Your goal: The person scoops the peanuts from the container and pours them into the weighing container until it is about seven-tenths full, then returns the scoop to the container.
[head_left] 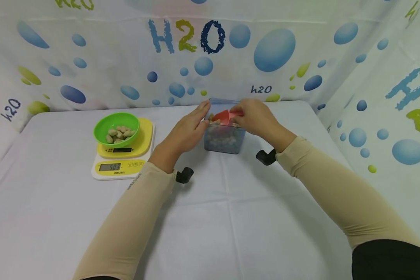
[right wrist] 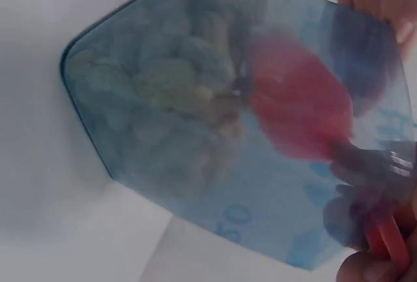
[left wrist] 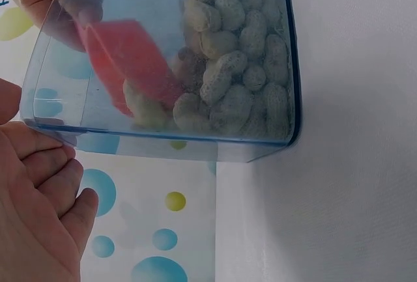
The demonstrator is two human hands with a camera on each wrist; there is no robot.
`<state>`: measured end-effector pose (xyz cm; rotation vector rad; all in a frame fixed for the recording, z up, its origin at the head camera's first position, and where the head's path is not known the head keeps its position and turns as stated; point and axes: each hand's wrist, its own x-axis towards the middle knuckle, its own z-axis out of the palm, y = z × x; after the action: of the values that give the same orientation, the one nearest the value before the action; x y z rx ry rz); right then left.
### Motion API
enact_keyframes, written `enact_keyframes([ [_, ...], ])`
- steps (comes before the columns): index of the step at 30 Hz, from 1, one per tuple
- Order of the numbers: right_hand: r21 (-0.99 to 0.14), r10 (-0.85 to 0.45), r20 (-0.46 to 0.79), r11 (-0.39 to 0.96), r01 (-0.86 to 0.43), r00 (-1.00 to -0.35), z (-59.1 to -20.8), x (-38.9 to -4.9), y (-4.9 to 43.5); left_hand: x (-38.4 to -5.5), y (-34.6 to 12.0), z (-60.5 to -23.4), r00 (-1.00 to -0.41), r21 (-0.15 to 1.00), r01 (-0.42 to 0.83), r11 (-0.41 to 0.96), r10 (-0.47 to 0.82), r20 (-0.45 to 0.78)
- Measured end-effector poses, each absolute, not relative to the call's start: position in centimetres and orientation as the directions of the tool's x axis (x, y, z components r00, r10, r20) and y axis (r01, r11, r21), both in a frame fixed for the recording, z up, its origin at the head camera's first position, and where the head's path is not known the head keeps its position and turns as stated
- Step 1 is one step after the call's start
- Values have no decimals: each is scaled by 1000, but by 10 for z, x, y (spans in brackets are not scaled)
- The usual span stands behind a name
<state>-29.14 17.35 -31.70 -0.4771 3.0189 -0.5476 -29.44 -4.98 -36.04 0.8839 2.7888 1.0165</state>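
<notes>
A clear blue-tinted plastic container [head_left: 224, 140] of unshelled peanuts [left wrist: 228, 77] stands towards the back of the table. My left hand [head_left: 186, 130] lies along its left side, fingers mostly straight, touching the wall near the rim. My right hand [head_left: 257, 120] reaches in over the right rim and grips a red scoop [head_left: 222, 116] by its handle. In the left wrist view the scoop's bowl dips into the peanuts, with a peanut at its edge. Through the tinted wall, the right wrist view shows the scoop [right wrist: 296, 96] tilted above the heap.
On the left, a yellow and white kitchen scale [head_left: 140, 153] carries a green bowl [head_left: 101, 134] with several peanuts [head_left: 119, 134]. Its display [head_left: 110, 167] appears to read 50.3. A white cloth covers the table [head_left: 210, 217], and a patterned curtain [head_left: 126, 46] hangs behind.
</notes>
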Motion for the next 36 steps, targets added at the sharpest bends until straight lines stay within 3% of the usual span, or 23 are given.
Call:
enact_keyframes([
  [11,-421,-433,-9,819,-389,-901,-313,-294,183,-294,-49,-362,-841,604,491,628,522,142],
  [27,-554,-276,3,800,-232,-961,-309,-291,196,-293,-49,-359,-847,614,480,626,514,137],
  [36,-580,-269,79,771,-264,-960,-316,-283,188,-292,-49,-361,-847,621,475,624,514,132],
])
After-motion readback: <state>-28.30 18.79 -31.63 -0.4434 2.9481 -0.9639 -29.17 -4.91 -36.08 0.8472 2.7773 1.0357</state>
